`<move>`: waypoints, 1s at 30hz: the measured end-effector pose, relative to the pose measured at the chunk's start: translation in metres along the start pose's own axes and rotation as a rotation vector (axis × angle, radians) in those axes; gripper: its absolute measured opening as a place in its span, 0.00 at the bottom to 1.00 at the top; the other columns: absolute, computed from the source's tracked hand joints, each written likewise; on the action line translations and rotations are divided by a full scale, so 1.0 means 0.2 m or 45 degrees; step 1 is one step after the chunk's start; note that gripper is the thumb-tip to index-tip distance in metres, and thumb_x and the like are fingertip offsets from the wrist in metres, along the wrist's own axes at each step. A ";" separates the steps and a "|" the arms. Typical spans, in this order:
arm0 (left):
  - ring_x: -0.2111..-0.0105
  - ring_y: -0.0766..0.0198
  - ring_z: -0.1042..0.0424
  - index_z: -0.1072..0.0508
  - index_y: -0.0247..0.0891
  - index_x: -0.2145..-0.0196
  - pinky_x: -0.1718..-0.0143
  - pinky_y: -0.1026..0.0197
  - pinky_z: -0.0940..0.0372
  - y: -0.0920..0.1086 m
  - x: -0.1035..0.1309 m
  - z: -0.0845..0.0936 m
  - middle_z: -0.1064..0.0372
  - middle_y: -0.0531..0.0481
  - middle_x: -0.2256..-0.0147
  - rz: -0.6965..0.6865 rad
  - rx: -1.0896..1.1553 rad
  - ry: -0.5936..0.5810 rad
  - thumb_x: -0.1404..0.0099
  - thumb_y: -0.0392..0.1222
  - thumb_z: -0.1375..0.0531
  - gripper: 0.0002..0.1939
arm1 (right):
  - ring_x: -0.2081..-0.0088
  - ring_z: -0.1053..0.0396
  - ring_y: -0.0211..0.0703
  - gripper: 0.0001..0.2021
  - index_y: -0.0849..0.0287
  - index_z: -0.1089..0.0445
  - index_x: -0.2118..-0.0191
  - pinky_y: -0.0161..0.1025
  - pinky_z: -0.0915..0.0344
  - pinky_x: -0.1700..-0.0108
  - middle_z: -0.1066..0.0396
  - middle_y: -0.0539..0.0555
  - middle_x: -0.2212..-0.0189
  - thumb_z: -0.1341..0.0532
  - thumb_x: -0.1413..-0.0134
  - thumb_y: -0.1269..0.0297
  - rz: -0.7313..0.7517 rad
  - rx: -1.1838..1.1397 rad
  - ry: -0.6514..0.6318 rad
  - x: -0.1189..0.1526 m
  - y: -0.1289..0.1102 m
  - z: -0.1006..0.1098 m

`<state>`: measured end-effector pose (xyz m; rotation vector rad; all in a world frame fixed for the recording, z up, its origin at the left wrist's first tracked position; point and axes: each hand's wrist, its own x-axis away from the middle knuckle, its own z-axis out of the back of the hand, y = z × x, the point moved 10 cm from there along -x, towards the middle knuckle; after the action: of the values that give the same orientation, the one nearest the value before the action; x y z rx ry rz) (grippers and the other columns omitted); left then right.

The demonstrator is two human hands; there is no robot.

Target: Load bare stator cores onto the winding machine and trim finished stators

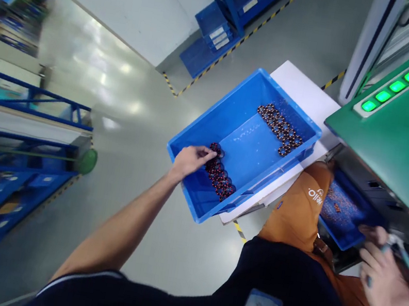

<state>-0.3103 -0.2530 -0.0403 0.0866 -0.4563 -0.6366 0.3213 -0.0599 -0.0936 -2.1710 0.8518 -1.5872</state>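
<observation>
My left hand (190, 160) reaches into a blue plastic bin (211, 110). Its thumb and fingers pinch a dark copper-wound ring coil (216, 149) at the end of a row of similar coils (219, 179). A second group of ring coils (281, 129) lies against the bin's far right end. Over at the right, my right hand (380, 274) is smeared by motion. Its fingers are curled near a tool with teal handles (406, 260), which looks like pliers or cutters. Whether the hand grips this tool is unclear.
The bin rests on a white stand (301, 88). A green work surface (392, 132) with a panel of lit green buttons (395, 88) is at the right. Below it sits another blue bin (347, 213) with small copper-coloured bits. Blue shelving (13, 168) stands left.
</observation>
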 end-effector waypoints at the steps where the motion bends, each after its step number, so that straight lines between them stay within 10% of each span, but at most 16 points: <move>1: 0.58 0.54 0.20 0.15 0.38 0.50 0.53 0.56 0.30 0.07 0.08 0.01 0.16 0.43 0.56 -0.068 0.058 0.013 0.27 0.68 0.41 0.31 | 0.71 0.48 0.37 0.39 0.57 0.22 0.38 0.34 0.41 0.78 0.47 0.50 0.68 0.31 0.58 0.47 -0.127 -0.146 -0.023 -0.01 0.05 -0.05; 8: 0.51 0.50 0.20 0.20 0.46 0.40 0.45 0.52 0.28 0.64 0.59 -0.14 0.21 0.45 0.48 -0.545 0.218 0.074 0.24 0.68 0.41 0.29 | 0.72 0.49 0.32 0.30 0.57 0.29 0.40 0.25 0.54 0.76 0.41 0.47 0.68 0.33 0.47 0.52 -0.451 -0.388 -0.302 0.15 0.32 -0.28; 13: 0.41 0.40 0.22 0.31 0.42 0.30 0.45 0.48 0.26 0.80 0.57 -0.39 0.25 0.39 0.38 -0.459 -0.058 0.082 0.23 0.69 0.46 0.36 | 0.71 0.44 0.33 0.33 0.53 0.29 0.39 0.30 0.56 0.72 0.35 0.47 0.65 0.29 0.54 0.59 -0.380 -0.094 -0.202 0.24 0.42 -0.15; 18: 0.34 0.36 0.30 0.37 0.34 0.26 0.34 0.40 0.33 1.11 0.53 -0.35 0.31 0.30 0.35 -0.696 -0.091 0.397 0.21 0.64 0.48 0.38 | 0.71 0.47 0.34 0.42 0.52 0.37 0.30 0.33 0.58 0.70 0.38 0.46 0.67 0.34 0.54 0.53 -0.363 -0.270 -0.247 0.29 0.40 -0.06; 21: 0.32 0.35 0.33 0.31 0.34 0.31 0.31 0.37 0.37 1.35 0.59 -0.37 0.33 0.29 0.34 -0.953 -0.005 0.514 0.21 0.62 0.47 0.34 | 0.72 0.53 0.34 0.43 0.52 0.36 0.30 0.34 0.62 0.70 0.41 0.45 0.68 0.37 0.55 0.53 -0.269 0.048 -0.176 0.31 0.34 0.05; 26: 0.42 0.42 0.23 0.21 0.44 0.44 0.37 0.42 0.31 1.59 0.54 -0.72 0.23 0.40 0.41 -1.220 0.040 0.141 0.24 0.64 0.45 0.26 | 0.65 0.40 0.37 0.34 0.49 0.26 0.35 0.34 0.46 0.66 0.32 0.49 0.61 0.40 0.52 0.65 -0.028 0.654 -0.339 0.55 0.13 0.25; 30: 0.44 0.46 0.20 0.19 0.45 0.48 0.37 0.47 0.28 1.65 0.40 -0.95 0.20 0.42 0.45 -1.239 0.194 -0.140 0.30 0.68 0.42 0.28 | 0.64 0.37 0.40 0.33 0.50 0.23 0.35 0.37 0.40 0.62 0.30 0.50 0.64 0.39 0.49 0.66 0.202 0.749 -0.108 0.89 -0.17 0.71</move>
<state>0.0119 -0.0462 -0.1090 0.4358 -0.5607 -1.5659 0.5000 -0.1588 0.0117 -1.6923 0.4392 -1.4275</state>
